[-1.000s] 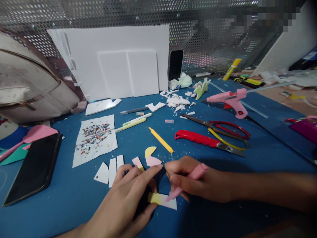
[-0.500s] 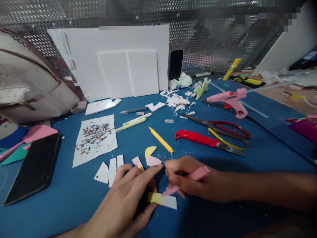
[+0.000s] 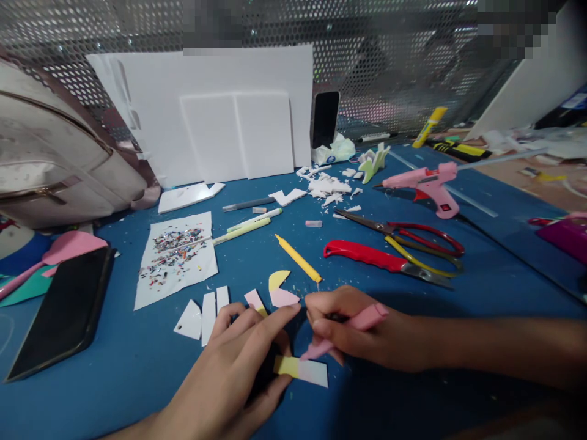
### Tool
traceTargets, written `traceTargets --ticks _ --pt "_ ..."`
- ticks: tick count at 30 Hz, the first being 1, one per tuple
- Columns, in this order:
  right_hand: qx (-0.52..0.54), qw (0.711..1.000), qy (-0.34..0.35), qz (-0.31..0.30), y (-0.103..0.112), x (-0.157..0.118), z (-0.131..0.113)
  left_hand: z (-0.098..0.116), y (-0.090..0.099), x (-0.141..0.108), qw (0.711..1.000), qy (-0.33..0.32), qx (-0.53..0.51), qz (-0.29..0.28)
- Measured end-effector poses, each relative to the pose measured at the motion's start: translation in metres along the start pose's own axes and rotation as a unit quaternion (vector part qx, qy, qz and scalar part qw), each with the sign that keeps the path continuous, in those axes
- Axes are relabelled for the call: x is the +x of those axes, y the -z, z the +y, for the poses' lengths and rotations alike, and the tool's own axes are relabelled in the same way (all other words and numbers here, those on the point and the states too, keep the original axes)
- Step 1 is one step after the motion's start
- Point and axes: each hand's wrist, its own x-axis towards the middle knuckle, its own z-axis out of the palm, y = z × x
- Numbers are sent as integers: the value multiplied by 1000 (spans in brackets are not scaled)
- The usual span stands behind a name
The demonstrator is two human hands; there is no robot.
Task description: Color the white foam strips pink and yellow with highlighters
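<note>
A small foam strip (image 3: 312,371), yellow at its left end, pinkish beside that and white at the right, lies on the blue table. My left hand (image 3: 243,360) pinches its left end between thumb and a finger, the index finger stretched above. In my right hand (image 3: 353,330) is a pink marker (image 3: 367,319), its tip at the strip's upper edge. Beyond my hands lie a yellow-and-pink curved piece (image 3: 280,292), a yellow marker (image 3: 299,258) and white foam pieces (image 3: 208,315).
A red-handled cutter (image 3: 364,255), scissors (image 3: 398,232) and a pink glue gun (image 3: 426,183) lie at the right. Paper with colourful bits (image 3: 202,226) and a black phone (image 3: 62,311) are at the left. White boards (image 3: 238,73) stand behind.
The pink marker in my right hand has shifted very slightly. My left hand and the strip have stayed in place.
</note>
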Motion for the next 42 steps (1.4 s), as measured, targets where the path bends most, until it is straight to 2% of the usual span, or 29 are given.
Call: traceTargets --ticks 3,7,10,14,17,21,24,28,31,42 --pt "4 1000 -9 -22 0 0 1 -2 -1 1 1000 3 -5 4" --pt "8 1000 -12 7 -1 -1 3 -3 -1 0 1000 -3 -17 1" --pt "14 1000 -10 -11 -1 -2 3 -2 0 -2 1000 -1 -18 -4" --pt "19 1000 -6 15 -1 -2 4 -1 1 -2 1000 -7 -14 -1" --pt "27 1000 -2 -2 -1 -2 5 -1 0 -1 1000 -11 -12 6" --pt "26 999 2 20 -2 -2 7 -1 0 -1 1000 -8 -16 3" --pt "24 1000 12 6 -2 -1 7 -1 0 -2 1000 -7 -19 2" --pt "24 999 2 23 -3 -2 6 -1 -1 -2 1000 -7 -20 4" --pt "24 1000 6 8 -2 -3 6 -1 -1 -2 1000 -9 -18 3" --pt "54 998 3 23 -2 -1 9 -2 1 0 1000 -11 -14 -1"
